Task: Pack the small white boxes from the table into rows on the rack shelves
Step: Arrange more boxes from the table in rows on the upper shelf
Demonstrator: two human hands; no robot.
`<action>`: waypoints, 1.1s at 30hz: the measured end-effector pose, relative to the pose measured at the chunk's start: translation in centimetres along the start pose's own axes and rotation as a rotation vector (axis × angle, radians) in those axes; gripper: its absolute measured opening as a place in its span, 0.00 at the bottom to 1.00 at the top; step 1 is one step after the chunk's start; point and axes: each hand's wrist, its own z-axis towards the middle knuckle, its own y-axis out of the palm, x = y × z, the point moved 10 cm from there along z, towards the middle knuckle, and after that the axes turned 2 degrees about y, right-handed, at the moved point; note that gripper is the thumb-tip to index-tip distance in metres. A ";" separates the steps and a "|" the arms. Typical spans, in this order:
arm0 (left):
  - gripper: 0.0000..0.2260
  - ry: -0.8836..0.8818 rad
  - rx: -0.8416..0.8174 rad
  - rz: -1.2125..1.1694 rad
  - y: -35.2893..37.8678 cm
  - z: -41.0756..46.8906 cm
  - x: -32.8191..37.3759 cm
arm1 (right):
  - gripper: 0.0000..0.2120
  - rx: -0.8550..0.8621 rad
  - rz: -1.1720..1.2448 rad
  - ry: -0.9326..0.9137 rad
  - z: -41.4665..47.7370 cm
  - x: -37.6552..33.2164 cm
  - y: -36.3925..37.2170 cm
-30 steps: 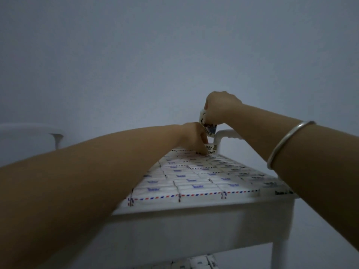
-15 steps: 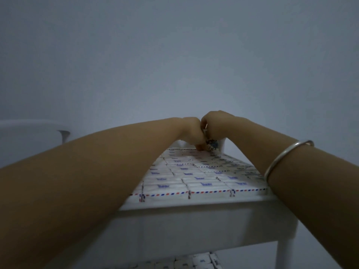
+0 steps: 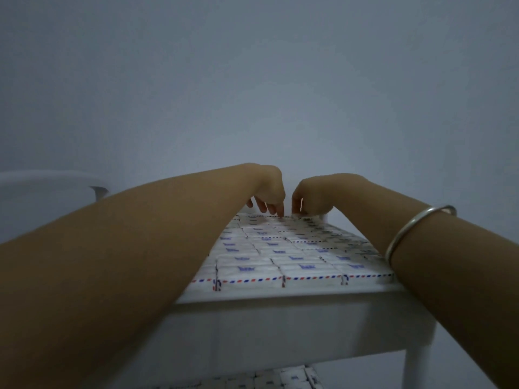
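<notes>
At far edge of top rack shelf (image 3: 280,318) | left hand (image 3: 268,189) straight-fingered, pressing back-row small white boxes (image 3: 283,219) | right hand (image 3: 314,196) curled beside, grip unclear | best: seat flush, press evenly

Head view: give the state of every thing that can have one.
boxes, lying flat in tight rows.
top shelf, covered with them.
left hand, open, fingertips on the far row.
right hand, fingers curled at the far row; hold unclear.
bangle, on the right wrist.
</notes>
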 end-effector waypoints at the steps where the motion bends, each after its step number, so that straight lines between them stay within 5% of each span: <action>1: 0.08 -0.018 0.000 0.016 0.0 -0.1 -0.2 | 0.17 -0.025 -0.019 -0.006 -0.1 -0.2 0.3; 4: 0.10 -0.028 0.038 0.041 -0.5 -0.7 0.0 | 0.19 -0.018 -0.048 -0.008 -0.2 -0.1 0.5; 10: 0.08 0.049 0.193 -0.036 -3.2 -4.8 1.6 | 0.25 0.265 0.016 -0.028 -3.2 -0.1 -2.9; 16: 0.08 0.104 0.303 -0.158 -4.6 -15.4 1.2 | 0.13 0.439 0.348 -0.154 -13.0 -3.1 -5.8; 22: 0.16 0.169 0.361 -0.330 -0.1 -29.8 -1.1 | 0.10 0.477 0.617 -0.379 -26.6 -10.7 -0.7; 25: 0.17 0.145 0.413 -0.401 3.9 -37.2 -4.5 | 0.10 0.381 0.724 -0.481 -32.0 -15.1 3.6; 33: 0.15 -0.073 0.006 -0.340 18.0 -53.2 -16.9 | 0.09 -0.128 0.691 -0.636 -40.6 -29.1 19.0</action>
